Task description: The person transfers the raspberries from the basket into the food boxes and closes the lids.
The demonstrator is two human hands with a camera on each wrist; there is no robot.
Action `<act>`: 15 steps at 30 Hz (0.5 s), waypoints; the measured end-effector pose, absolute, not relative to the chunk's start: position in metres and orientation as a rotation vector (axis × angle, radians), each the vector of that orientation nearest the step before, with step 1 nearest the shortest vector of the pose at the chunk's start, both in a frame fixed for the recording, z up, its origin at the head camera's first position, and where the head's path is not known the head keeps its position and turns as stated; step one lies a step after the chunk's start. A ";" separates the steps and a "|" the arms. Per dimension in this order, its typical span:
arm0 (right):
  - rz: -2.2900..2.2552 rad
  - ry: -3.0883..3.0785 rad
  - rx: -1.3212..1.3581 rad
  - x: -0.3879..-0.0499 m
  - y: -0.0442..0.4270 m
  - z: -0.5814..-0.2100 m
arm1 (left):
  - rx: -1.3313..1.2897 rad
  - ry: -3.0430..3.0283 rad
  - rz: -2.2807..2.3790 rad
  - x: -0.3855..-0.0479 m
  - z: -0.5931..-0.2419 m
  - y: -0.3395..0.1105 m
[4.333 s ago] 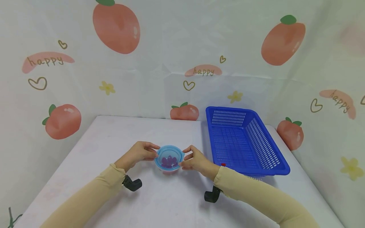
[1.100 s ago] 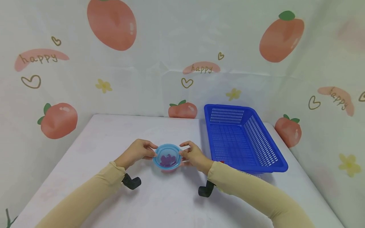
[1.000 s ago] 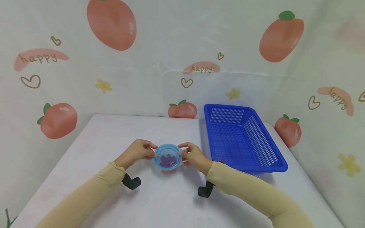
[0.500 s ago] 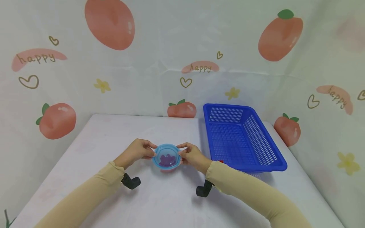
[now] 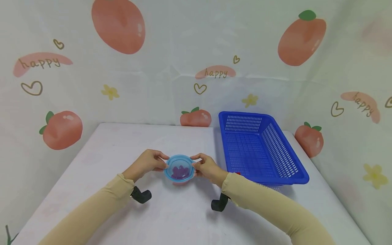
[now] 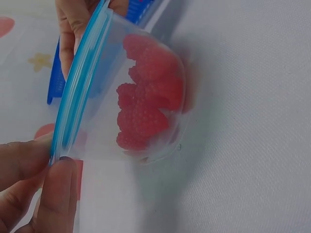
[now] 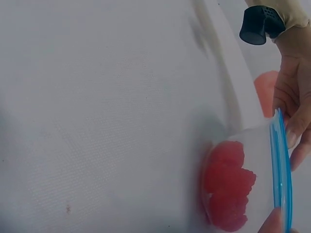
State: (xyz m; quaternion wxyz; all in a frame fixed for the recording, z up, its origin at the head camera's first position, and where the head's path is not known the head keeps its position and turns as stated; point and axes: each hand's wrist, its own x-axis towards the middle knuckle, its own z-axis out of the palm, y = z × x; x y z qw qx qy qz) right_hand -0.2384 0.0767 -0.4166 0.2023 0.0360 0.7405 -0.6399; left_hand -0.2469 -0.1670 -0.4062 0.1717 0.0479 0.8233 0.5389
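Note:
A clear round plastic food container [image 6: 107,126] holds several red raspberries [image 6: 150,92], and a translucent blue lid [image 5: 179,165] sits on its top. In the head view the berries look purple through the lid. My left hand [image 5: 148,162] pinches the left rim of the lid between thumb and fingers. Across from it, my right hand [image 5: 209,168] pinches the right rim, thumb on top. The left wrist view shows the berries piled at the container's bottom. Whether the container touches the table cannot be told.
A blue plastic basket [image 5: 225,146] with slotted walls stands at the right of the white table [image 5: 137,139]. A small red thing [image 5: 238,173] shows by the basket's near edge, mostly hidden by my right arm. Behind hangs a fruit-printed curtain [image 5: 165,51].
My right hand has shifted up along the lid's right rim, and its index finger has come in against the edge. The left hand keeps its hold. The head view has tilted slightly.

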 end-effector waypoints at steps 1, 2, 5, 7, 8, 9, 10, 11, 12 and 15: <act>-1.783 2.067 0.104 -0.238 0.077 -0.416 | 0.134 2.338 1.529 -0.247 -0.406 -0.167; -1.781 2.065 0.108 -0.238 0.077 -0.416 | 0.134 2.338 1.529 -0.247 -0.406 -0.167; -1.772 2.064 0.112 -0.239 0.077 -0.416 | 0.132 2.334 1.533 -0.247 -0.406 -0.166; -1.770 2.059 0.114 -0.239 0.077 -0.416 | 0.128 2.331 1.537 -0.247 -0.406 -0.166; -1.768 2.057 0.115 -0.239 0.077 -0.416 | 0.128 2.330 1.538 -0.247 -0.406 -0.166; -1.766 2.056 0.117 -0.239 0.076 -0.416 | 0.129 2.330 1.535 -0.247 -0.405 -0.166; -1.764 2.054 0.122 -0.240 0.076 -0.416 | 0.124 2.329 1.536 -0.247 -0.405 -0.166; -1.760 2.056 0.126 -0.240 0.076 -0.416 | 0.114 2.329 1.536 -0.246 -0.405 -0.166; -1.756 2.057 0.131 -0.240 0.075 -0.416 | 0.106 2.329 1.535 -0.246 -0.405 -0.166; -1.746 2.064 0.141 -0.240 0.074 -0.415 | 0.088 2.330 1.528 -0.246 -0.405 -0.167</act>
